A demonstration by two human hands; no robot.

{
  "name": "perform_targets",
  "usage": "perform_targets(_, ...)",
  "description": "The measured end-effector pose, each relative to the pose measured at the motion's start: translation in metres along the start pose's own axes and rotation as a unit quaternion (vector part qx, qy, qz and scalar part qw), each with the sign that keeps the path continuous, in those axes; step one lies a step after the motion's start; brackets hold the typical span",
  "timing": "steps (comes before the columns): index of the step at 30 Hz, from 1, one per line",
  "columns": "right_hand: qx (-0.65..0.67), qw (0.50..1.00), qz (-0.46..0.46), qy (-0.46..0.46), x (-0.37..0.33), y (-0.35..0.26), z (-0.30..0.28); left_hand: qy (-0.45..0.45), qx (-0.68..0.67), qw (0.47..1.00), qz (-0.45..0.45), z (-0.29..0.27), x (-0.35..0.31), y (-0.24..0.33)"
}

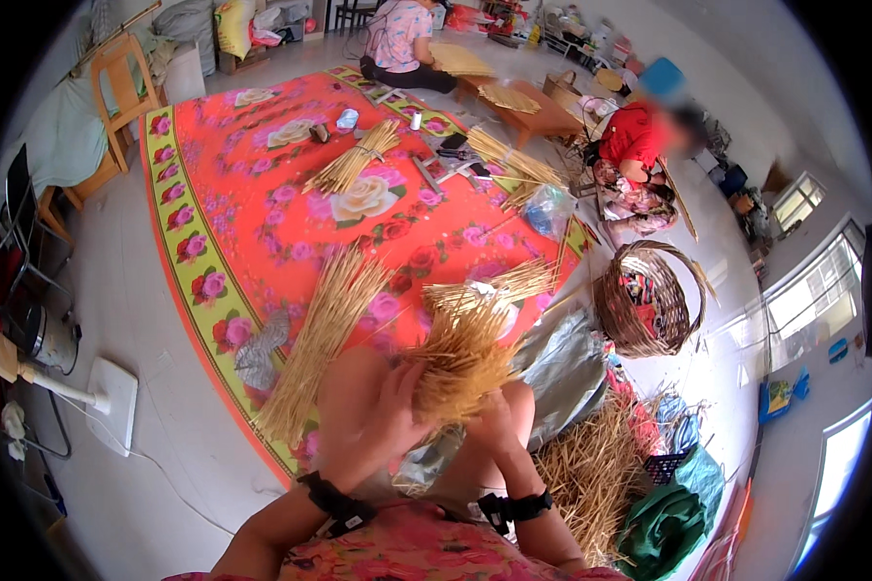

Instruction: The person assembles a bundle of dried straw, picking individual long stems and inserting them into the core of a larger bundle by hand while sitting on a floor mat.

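Observation:
In front of my knees a thick bundle of straw (467, 363) stands with its frayed ends toward me. My left hand (395, 412) presses against its left side, fingers bent round the stalks. At the lower right my right hand (494, 423) grips the same bundle; the straw hides part of its fingers. Both wrists wear black straps. Just beyond, another straw bundle (528, 281) lies crosswise on the red floral mat (213, 145). A long loose sheaf of straw (325, 334) lies to the left of my hands.
A wicker basket (639, 334) with a tall handle stands at the right, near a heap of loose straw (591, 474) and a green bag (678, 508). A tied straw bundle (357, 160) lies farther off. Two people sit working around a low wooden table (523, 121). A white-based stand (111, 402) is left.

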State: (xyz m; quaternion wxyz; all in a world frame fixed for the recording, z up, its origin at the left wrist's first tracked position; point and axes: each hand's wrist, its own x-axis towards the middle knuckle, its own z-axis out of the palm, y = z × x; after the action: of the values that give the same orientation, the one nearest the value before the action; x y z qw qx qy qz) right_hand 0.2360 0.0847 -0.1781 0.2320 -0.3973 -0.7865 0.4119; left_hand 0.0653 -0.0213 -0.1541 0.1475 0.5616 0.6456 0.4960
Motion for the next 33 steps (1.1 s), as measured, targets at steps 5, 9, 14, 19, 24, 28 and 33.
perform_targets(5,0.022,1.000,-0.004,-0.004,-0.022,0.024,0.002,-0.033,0.039,0.999,0.017,-0.043,-0.005,0.017)
perform_targets(9,0.083,0.996,-0.002,-0.021,-0.035,-0.032,-0.022,-0.018,-0.023,0.999,-0.020,-0.052,-0.030,-0.015)
perform_targets(14,0.091,0.989,0.081,0.081,-0.033,-0.021,-0.051,-0.076,-0.035,0.995,-0.045,-0.041,-0.037,-0.027)
perform_targets(19,0.172,0.976,0.057,0.124,0.010,-0.060,-0.093,-0.113,0.085,0.990,0.005,-0.052,-0.021,0.018)
perform_targets(24,0.164,0.983,-0.054,0.057,0.057,-0.084,-0.097,-0.132,0.021,0.990,-0.055,-0.039,-0.033,-0.005)
perform_targets(28,0.215,0.974,-0.064,-0.014,0.074,-0.094,-0.080,-0.139,-0.054,0.986,-0.073,-0.037,-0.032,-0.020)
perform_targets(33,0.197,0.977,-0.073,-0.015,0.079,-0.097,-0.070,-0.124,-0.219,0.959,-0.128,-0.033,-0.037,-0.031)
